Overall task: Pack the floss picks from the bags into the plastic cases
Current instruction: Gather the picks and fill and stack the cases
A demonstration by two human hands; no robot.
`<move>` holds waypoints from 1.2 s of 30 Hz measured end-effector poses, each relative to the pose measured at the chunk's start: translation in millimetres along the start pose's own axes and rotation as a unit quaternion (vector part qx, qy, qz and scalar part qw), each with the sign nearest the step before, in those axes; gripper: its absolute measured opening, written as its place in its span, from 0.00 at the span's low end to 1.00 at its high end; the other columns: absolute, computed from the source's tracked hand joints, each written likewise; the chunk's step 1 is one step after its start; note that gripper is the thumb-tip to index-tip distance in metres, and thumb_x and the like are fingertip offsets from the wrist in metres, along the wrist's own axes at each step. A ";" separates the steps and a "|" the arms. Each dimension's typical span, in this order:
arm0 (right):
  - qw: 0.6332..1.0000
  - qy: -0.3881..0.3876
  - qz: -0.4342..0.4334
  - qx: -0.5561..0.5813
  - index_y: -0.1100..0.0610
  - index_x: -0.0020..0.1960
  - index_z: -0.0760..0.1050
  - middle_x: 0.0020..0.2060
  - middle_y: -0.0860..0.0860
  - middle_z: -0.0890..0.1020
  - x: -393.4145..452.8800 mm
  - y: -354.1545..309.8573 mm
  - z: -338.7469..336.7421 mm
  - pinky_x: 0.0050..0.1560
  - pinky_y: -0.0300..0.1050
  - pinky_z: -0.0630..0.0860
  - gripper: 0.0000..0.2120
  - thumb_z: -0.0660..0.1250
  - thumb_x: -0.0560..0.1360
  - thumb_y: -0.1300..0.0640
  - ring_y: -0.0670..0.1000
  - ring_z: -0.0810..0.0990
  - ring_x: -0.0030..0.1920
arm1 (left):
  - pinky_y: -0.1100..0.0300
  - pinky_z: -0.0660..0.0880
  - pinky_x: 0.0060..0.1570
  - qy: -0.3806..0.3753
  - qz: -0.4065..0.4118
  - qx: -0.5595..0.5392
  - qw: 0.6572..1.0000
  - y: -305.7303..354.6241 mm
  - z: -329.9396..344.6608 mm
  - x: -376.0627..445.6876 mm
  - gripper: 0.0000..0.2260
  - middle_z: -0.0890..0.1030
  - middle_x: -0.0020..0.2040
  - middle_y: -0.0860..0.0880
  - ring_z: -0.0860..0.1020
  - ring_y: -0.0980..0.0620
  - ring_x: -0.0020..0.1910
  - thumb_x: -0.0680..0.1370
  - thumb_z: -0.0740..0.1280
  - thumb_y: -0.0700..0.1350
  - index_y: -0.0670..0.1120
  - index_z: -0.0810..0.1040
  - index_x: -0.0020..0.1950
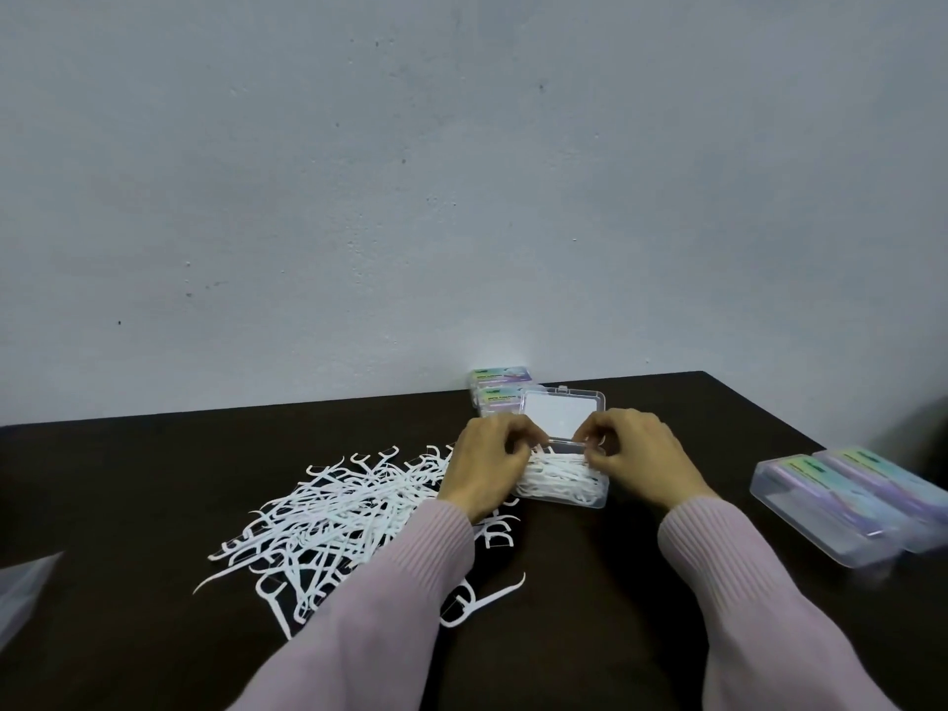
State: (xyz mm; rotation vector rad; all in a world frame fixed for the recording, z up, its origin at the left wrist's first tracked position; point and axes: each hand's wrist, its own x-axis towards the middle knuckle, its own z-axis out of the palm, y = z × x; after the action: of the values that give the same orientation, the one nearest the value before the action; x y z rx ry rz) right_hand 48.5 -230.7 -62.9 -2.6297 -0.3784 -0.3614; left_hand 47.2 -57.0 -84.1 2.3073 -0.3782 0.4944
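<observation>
A clear plastic case (561, 485) full of white floss picks sits on the dark table, its hinged lid (561, 415) standing open behind it. My left hand (485, 467) curls its fingers around the case's left end. My right hand (638, 456) pinches at the case's back rim by the lid hinge. A large loose pile of white floss picks (338, 515) lies to the left of the case, partly under my left sleeve. A few single picks (479, 602) lie nearer me.
Two closed labelled cases (500, 390) stand by the wall behind the open case. Two more cases (846, 505) lie at the right table edge. A clear bag (23, 587) shows at the far left. The dark table (590, 582) ends at a grey wall.
</observation>
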 end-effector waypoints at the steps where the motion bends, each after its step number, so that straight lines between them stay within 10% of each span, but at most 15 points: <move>1: 1.000 0.005 -0.002 -0.013 0.50 0.52 0.78 0.41 0.44 0.77 -0.1 -0.3 0.1 0.59 0.48 0.72 0.08 0.66 0.74 0.58 0.44 0.74 0.44 | 0.62 0.76 0.50 0.005 0.006 0.007 1.000 -0.6 -0.1 -0.1 0.11 0.83 0.47 0.53 0.79 0.59 0.46 0.76 0.64 0.37 0.49 0.83 0.51; 21: 0.995 -0.089 -0.026 -0.028 0.46 0.53 0.79 0.49 0.45 0.70 -1.2 -9.0 -3.4 0.63 0.54 0.66 0.12 0.70 0.71 0.45 0.46 0.71 0.55 | 0.71 0.73 0.49 -0.182 -0.044 -0.140 0.972 -18.7 -25.3 10.3 0.15 0.82 0.53 0.54 0.78 0.60 0.54 0.72 0.70 0.36 0.50 0.79 0.55; 36: 0.993 -0.089 -0.034 0.072 0.49 0.43 0.80 0.37 0.44 0.80 1.3 -2.9 -1.5 0.46 0.36 0.75 0.06 0.71 0.70 0.59 0.42 0.79 0.39 | 0.53 0.78 0.47 -0.074 0.000 -0.011 0.997 -12.7 -8.8 6.0 0.10 0.82 0.42 0.53 0.79 0.53 0.43 0.72 0.71 0.39 0.53 0.81 0.48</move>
State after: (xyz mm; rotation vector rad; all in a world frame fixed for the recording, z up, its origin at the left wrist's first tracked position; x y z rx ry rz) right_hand 48.5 -228.7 -60.0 -2.5179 -0.5339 -0.1172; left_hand 55.6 -42.7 -83.2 2.3302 -0.4538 0.3182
